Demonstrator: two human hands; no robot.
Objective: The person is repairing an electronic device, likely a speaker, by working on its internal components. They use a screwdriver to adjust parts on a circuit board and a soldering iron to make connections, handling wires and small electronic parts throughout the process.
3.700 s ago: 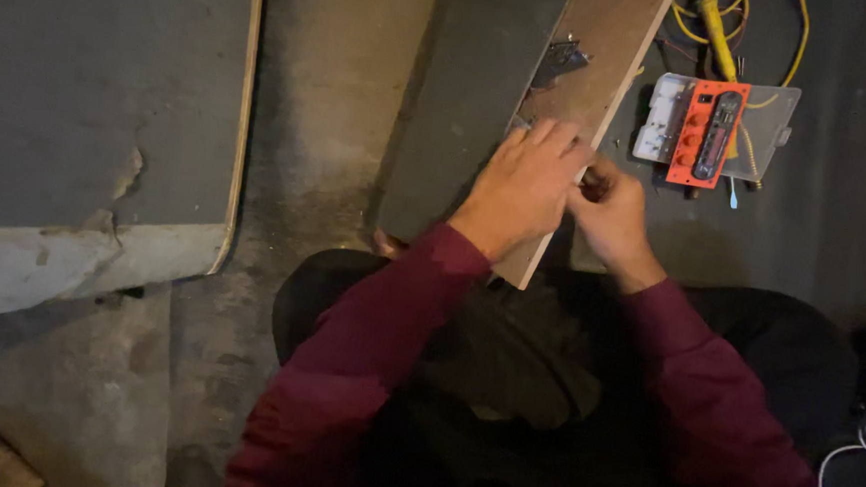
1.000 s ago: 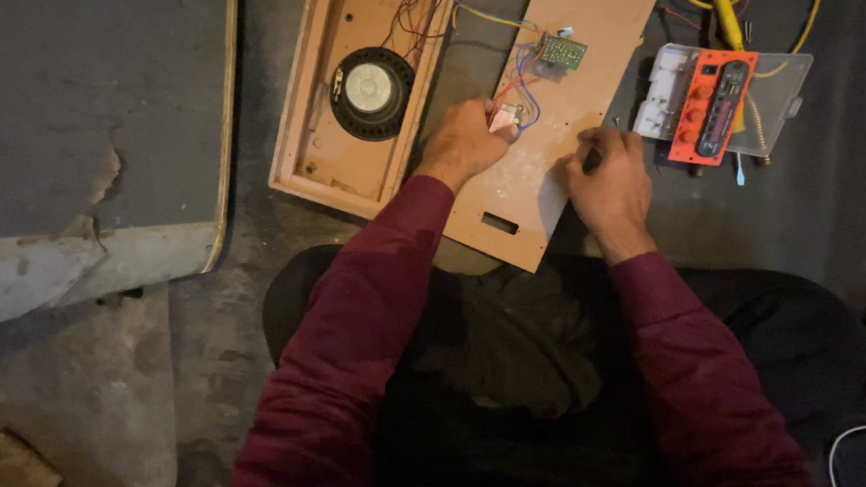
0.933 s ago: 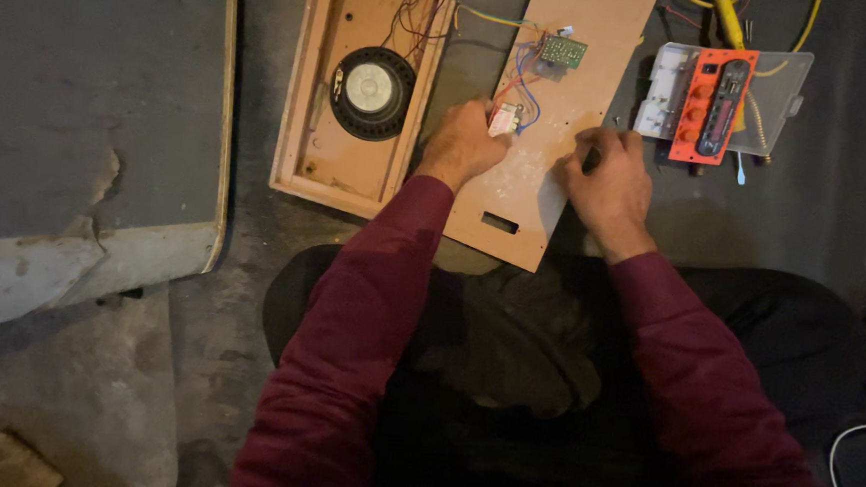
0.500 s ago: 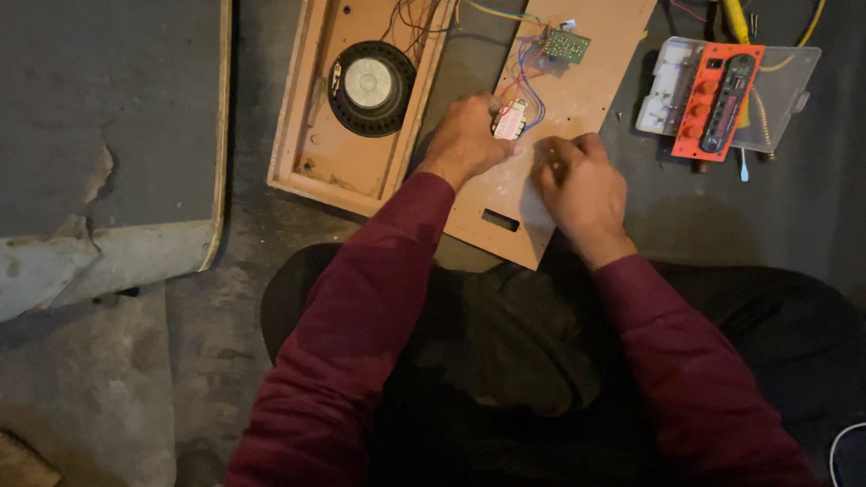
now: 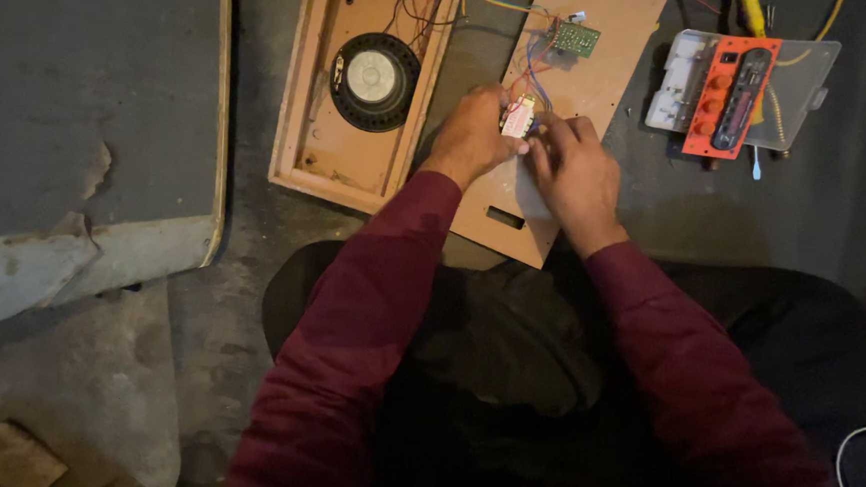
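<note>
Left hand: the left hand (image 5: 475, 134) rested on the wooden panel (image 5: 561, 121), fingers curled and pinching the small white module (image 5: 518, 117) near the panel's middle.
Right hand: the right hand (image 5: 575, 172) lay just beside it, fingertips closed against the same module from the other side.
Step in hand: it looked like seating or fixing the module on the panel, both hands steadying it.
Next move: likely called for fine fingertip pressure without tugging the thin wires (image 5: 534, 64) that ran to the green circuit board (image 5: 575, 39) near the panel's far edge.
Left of panel: an open wooden box (image 5: 306, 115) with a round speaker (image 5: 374, 80).
Right of panel: an orange player unit (image 5: 729, 88) on a clear plastic case (image 5: 803, 86), on the floor.
</note>
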